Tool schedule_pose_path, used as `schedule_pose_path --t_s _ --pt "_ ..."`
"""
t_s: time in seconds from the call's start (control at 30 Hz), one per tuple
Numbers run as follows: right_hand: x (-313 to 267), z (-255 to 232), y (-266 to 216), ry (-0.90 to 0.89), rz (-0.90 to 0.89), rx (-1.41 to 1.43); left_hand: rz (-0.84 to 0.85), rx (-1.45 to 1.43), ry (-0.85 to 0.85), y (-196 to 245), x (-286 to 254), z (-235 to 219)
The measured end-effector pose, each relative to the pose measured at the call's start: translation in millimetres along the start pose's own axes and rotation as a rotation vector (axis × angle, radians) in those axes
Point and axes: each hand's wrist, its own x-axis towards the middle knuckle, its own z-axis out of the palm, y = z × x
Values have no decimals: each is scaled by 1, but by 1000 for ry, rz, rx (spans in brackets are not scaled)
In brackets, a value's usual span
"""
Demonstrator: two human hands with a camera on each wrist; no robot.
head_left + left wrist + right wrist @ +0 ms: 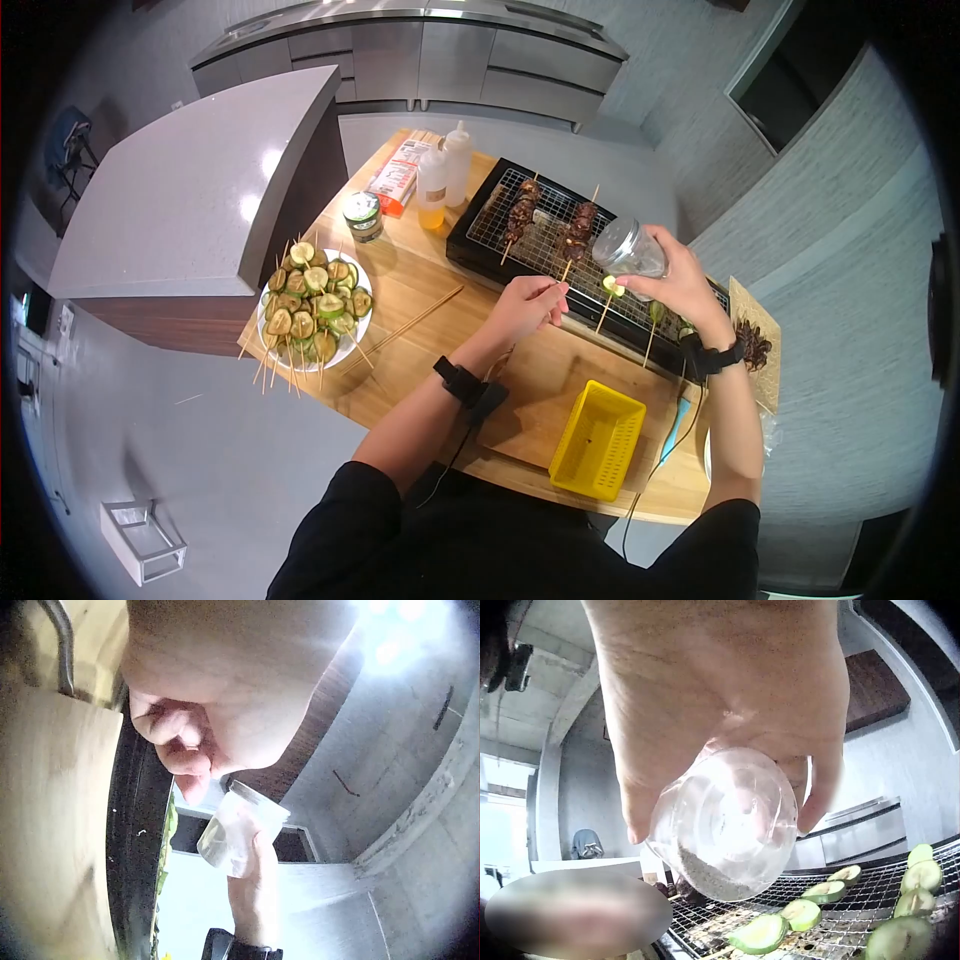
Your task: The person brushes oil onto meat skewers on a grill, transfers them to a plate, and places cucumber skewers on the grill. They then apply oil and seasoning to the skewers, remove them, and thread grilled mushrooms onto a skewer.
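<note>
My left hand (533, 305) pinches the bare stick end of a browned meat skewer (579, 232) that lies across the wire grill (548, 228). In the left wrist view its fingers (184, 761) are curled, and the stick is hidden. My right hand (685, 285) grips a clear shaker jar (645, 262) with a metal lid, tipped on its side above the grill. Pale grains (709, 877) lie in the jar in the right wrist view. Below it, skewers of green-rimmed zucchini slices (757, 934) rest on the mesh. A second meat skewer (520, 213) lies farther left.
A white plate (366, 325) heaped with zucchini skewers stands at the left, beside loose sticks (415, 322). Behind are a lidded jar (363, 217), squeeze bottles (431, 188) and a packet (400, 175). A yellow basket (598, 440) sits in front; dried chillies (752, 345) lie at the right.
</note>
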Motion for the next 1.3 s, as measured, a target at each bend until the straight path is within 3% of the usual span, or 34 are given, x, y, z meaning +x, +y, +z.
schedule_pose_path --t_s 0.5,0.7,0.8,0.9,1.0,1.1,1.2,1.3 --pt "11 7 2 87 -63 48 -48 -61 28 -2 2 -3" --pt "8 8 -10 -71 -110 -248 -99 -74 49 6 -2 0" --pt "13 10 -12 5 -31 -144 -125 -56 56 6 -2 -2" --pt "18 6 -15 -70 -18 -211 -141 -42 68 6 -1 -1" --pt "26 5 -8 31 -9 -212 -152 -24 71 7 -2 -2" --pt "34 4 5 -44 10 -262 -156 -20 64 7 -1 -3" --pt "43 3 14 76 45 -210 -160 -33 64 5 -1 -3" --pt "52 5 21 103 -24 -305 -170 -33 57 4 -1 -3"
